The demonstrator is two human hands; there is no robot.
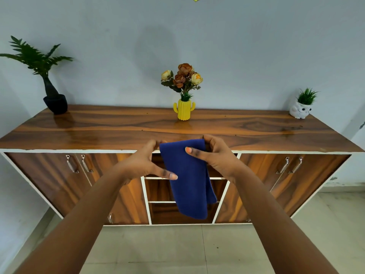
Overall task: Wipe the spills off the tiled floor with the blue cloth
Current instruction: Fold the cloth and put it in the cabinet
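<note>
I pinch the soft, light, folded blue cloth (pixel 187 175) at its top corners, right hand (pixel 215 157) clearly, left hand (pixel 144 163) seemingly, letting it hang limp.

Wooden sideboard (pixel 118 127) stood against pale blue-grey wall (pixel 256 46), top glossy. On top, left end: dark potted plant (pixel 49 91). Middle, near the wall: yellow cactus-shaped vase (pixel 184 110) holding orange and cream flowers (pixel 182 77). Right end: white owl planter (pixel 300 110) with green tuft. Cabinet doors carried paired metal handles (pixel 79 163), left and right; open shelves (pixel 162 194) in centre section.
</note>
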